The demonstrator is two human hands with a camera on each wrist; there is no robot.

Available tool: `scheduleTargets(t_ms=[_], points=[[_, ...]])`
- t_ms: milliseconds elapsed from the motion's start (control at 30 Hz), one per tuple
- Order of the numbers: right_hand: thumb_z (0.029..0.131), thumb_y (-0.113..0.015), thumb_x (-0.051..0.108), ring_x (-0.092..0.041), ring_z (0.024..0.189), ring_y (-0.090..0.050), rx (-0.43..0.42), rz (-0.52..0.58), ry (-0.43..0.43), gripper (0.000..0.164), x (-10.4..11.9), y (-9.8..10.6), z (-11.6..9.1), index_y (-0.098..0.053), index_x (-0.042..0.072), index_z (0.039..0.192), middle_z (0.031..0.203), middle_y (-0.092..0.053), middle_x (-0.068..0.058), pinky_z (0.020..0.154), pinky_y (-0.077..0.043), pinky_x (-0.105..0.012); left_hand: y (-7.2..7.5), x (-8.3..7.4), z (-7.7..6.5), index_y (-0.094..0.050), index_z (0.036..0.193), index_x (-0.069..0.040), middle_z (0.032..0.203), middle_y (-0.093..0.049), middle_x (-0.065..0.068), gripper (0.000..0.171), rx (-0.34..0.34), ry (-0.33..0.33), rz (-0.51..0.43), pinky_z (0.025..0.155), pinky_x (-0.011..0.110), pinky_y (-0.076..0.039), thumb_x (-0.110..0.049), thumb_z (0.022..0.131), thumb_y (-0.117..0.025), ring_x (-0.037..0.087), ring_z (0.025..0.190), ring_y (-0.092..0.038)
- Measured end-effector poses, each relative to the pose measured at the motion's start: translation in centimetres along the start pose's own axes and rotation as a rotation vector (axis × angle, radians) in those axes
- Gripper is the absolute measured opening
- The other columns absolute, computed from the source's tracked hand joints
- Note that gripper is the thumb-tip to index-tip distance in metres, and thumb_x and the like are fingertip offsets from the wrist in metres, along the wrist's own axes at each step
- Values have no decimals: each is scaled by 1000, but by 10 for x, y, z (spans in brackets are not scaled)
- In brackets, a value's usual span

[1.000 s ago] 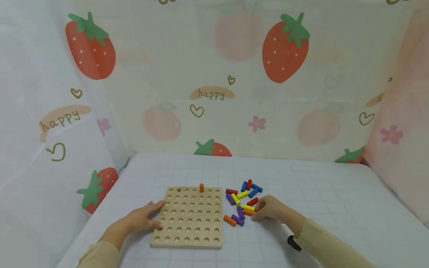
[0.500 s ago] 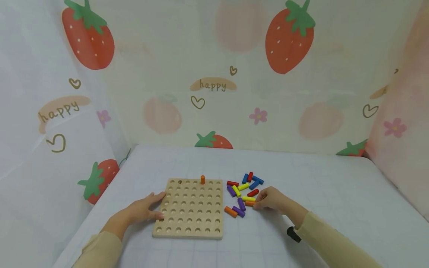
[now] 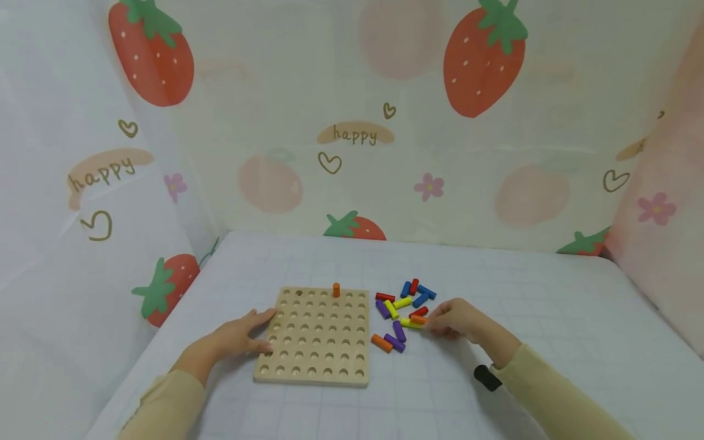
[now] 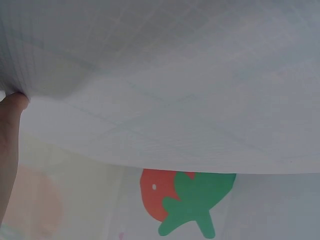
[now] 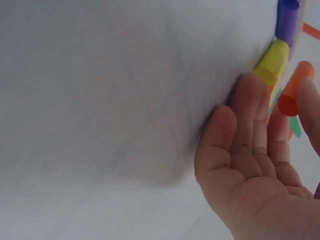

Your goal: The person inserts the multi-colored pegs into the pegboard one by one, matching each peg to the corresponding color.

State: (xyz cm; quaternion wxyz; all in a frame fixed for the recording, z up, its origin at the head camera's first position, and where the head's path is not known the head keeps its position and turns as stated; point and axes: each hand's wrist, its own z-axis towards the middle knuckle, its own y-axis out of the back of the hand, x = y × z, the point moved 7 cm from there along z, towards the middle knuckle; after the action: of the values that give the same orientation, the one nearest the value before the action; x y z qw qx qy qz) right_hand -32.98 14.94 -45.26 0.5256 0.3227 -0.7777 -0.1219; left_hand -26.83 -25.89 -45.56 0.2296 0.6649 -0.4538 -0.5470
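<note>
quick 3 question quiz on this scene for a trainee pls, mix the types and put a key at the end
1. True or false: the right hand is holding a purple peg.
2. Multiple choice: in the head view, which side of the wooden board does the left hand touch?
A) the right side
B) the left side
C) the far side
3. Count: how many blue pegs lie on the white table?

Key:
1. False; it is holding an orange peg.
2. B
3. Three
</note>
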Motion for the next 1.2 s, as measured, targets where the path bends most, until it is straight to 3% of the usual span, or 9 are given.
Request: scheduleTargets(t_ms=[500, 833, 1033, 1200], points=[[92, -67, 8, -20, 82, -65, 26, 249, 49, 15, 28, -1, 7, -65, -2, 103, 101, -70, -15, 74, -54, -28, -2, 2, 2, -33, 152, -9, 152, -19, 35, 93, 8, -17, -21, 106, 68, -20, -47, 78, -75, 53, 138, -19], [94, -65, 11, -24, 86, -68, 21, 283, 59, 24, 44, -7, 15, -63, -6, 111, 96, -71, -14, 81, -55, -33, 0, 3, 2, -32, 152, -10, 153, -17, 35, 93, 15, -5, -20, 107, 67, -19, -48, 79, -75, 53, 139, -18], [95, -65, 12, -31, 104, -65, 11, 333, 65, 33, 57, -12, 18, -59, -5, 122, 111, -68, -19, 94, -49, -39, 0, 3, 1, -32, 152, -10, 153, -18, 34, 94, 17, -14, -19, 107, 67, -19, -48, 78, -75, 52, 139, -17], [95, -64, 10, -34, 113, -61, 16, 353, 80, 35, 65, -16, 19, -57, -6, 125, 118, -66, -20, 98, -46, -45, 0, 3, 2, -32, 152, -9, 152, -18, 35, 94, 16, -12, -17, 107, 67, -19, -48, 78, -75, 52, 139, -17]])
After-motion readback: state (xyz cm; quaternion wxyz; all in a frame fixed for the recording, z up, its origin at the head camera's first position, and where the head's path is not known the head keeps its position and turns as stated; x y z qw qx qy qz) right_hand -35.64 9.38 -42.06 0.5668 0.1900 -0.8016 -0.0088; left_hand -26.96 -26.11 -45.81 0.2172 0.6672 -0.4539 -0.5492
